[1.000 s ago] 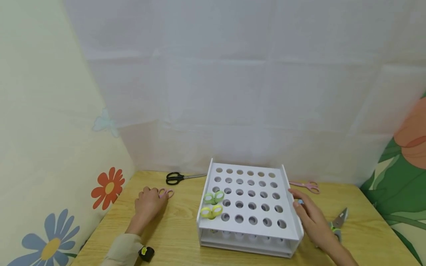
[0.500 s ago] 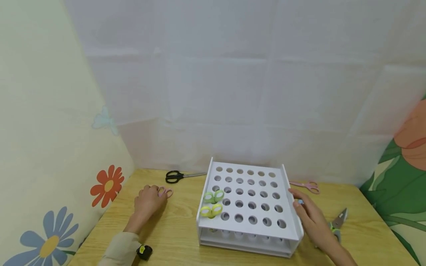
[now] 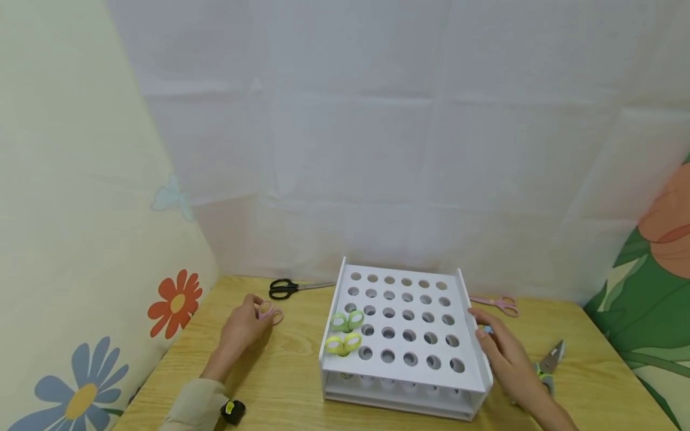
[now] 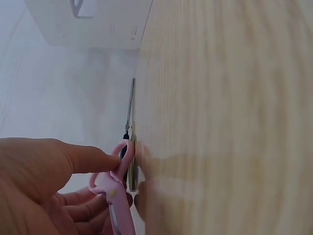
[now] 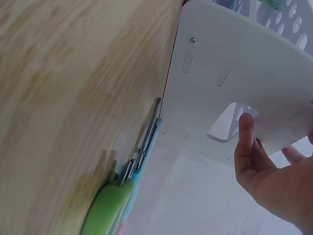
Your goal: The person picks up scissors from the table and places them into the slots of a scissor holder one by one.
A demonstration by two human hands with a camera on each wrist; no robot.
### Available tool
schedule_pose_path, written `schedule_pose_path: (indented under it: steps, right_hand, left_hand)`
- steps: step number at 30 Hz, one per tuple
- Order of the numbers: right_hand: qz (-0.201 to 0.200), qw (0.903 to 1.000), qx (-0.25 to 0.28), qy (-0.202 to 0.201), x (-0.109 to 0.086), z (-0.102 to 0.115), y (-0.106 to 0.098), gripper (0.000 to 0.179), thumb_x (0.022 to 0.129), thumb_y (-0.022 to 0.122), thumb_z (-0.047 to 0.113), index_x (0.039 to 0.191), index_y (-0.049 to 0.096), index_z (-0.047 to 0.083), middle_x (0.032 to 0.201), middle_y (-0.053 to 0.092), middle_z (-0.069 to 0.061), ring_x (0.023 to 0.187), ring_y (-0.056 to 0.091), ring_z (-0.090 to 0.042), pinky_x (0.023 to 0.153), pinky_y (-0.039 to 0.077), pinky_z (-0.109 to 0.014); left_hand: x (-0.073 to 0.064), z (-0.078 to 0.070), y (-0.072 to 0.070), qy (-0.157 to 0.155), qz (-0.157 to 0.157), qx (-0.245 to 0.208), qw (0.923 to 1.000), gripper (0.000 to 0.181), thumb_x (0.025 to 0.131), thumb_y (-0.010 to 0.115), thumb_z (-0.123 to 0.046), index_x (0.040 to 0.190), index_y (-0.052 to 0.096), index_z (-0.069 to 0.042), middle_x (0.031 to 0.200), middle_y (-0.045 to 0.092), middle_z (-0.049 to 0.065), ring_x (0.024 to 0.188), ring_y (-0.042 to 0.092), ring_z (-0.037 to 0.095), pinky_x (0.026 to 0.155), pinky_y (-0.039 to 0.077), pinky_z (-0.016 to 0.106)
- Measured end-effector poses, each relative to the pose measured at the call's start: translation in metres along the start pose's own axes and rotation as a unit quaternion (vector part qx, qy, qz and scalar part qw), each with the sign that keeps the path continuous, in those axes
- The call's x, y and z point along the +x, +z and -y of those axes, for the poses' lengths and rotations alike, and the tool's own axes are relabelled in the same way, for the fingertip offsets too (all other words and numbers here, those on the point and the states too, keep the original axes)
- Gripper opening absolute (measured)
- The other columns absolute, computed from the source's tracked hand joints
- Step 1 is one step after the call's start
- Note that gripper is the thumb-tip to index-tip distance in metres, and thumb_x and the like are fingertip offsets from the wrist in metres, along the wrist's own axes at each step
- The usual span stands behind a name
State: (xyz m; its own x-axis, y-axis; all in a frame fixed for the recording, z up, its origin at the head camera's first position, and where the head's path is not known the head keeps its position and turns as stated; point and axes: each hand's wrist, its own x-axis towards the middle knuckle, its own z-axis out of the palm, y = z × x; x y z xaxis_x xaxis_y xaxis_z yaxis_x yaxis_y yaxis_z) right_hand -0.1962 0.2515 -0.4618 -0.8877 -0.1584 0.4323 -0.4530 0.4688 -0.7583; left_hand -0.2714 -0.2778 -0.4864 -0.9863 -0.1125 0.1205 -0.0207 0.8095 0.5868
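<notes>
My left hand (image 3: 242, 326) pinches the handles of a pair of pink scissors (image 3: 269, 312) over the left part of the table. In the left wrist view the thumb lies on one finger loop of the pink scissors (image 4: 116, 193), with the other fingers behind. A white rack (image 3: 399, 374) with rows of round holes stands at the middle. My right hand (image 3: 509, 362) grips its right side panel; the right wrist view shows it at the panel (image 5: 210, 93) beside the cutout. Green scissors (image 3: 347, 321) and yellow scissors (image 3: 342, 343) stand in holes on the rack's left side.
Black scissors (image 3: 284, 289) lie behind the left hand, tips towards the rack. Right of the rack are pink scissors (image 3: 504, 305), grey-green shears (image 3: 547, 365) and light-blue scissors (image 5: 155, 129), mostly hidden in the head view. A small black object (image 3: 233, 412) sits by the left sleeve.
The left hand's fingers have shifted at the pink scissors, and the finger loops have turned and tilted up slightly. The right hand and the rack stay as they were.
</notes>
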Motion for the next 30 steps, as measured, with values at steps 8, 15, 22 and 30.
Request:
schedule_pose_path:
  steps: [8, 15, 22, 30]
  right_hand:
    - [0.001, 1.0, 0.004, 0.005, -0.001, 0.001, 0.001, 0.039, 0.111, 0.044, 0.016, 0.15, 0.048, 0.013, 0.14, 0.055, -0.017, 0.105, 0.065, -0.015, 0.074, 0.058, -0.032]
    - [0.002, 1.0, 0.009, 0.002, 0.0, 0.001, 0.0, 0.039, 0.111, 0.044, 0.016, 0.15, 0.048, 0.012, 0.139, 0.055, -0.017, 0.104, 0.065, -0.014, 0.074, 0.058, -0.032]
    - [-0.006, 0.9999, -0.001, -0.013, 0.001, 0.001, 0.0, 0.039, 0.11, 0.044, 0.013, 0.149, 0.05, 0.011, 0.142, 0.055, -0.013, 0.111, 0.062, -0.012, 0.078, 0.057, -0.03]
    - [-0.003, 0.9999, 0.007, -0.012, 0.0, 0.0, 0.001, 0.039, 0.11, 0.045, 0.013, 0.149, 0.049, 0.009, 0.142, 0.054, -0.015, 0.11, 0.062, -0.012, 0.077, 0.057, -0.031]
  left_hand:
    - [0.002, 0.0, 0.001, 0.029, 0.006, -0.067, 0.9973, 0.043, 0.095, 0.075, -0.021, 0.124, 0.054, 0.002, 0.096, 0.066, 0.014, 0.087, 0.063, 0.029, 0.074, 0.052, 0.045]
    - [0.005, 0.0, 0.002, 0.044, 0.011, -0.07, 0.9965, 0.032, 0.094, 0.077, -0.022, 0.115, 0.066, 0.0, 0.097, 0.068, 0.01, 0.092, 0.064, 0.027, 0.078, 0.054, 0.043]
    - [0.003, -0.002, -0.006, 0.053, 0.004, -0.05, 0.9973, 0.02, 0.096, 0.073, -0.015, 0.109, 0.069, -0.001, 0.095, 0.069, 0.009, 0.09, 0.065, 0.028, 0.076, 0.055, 0.045]
    - [-0.002, -0.006, -0.018, 0.063, -0.007, -0.033, 0.9975, 0.023, 0.092, 0.075, -0.01, 0.11, 0.069, 0.003, 0.098, 0.07, 0.012, 0.091, 0.066, 0.032, 0.073, 0.056, 0.045]
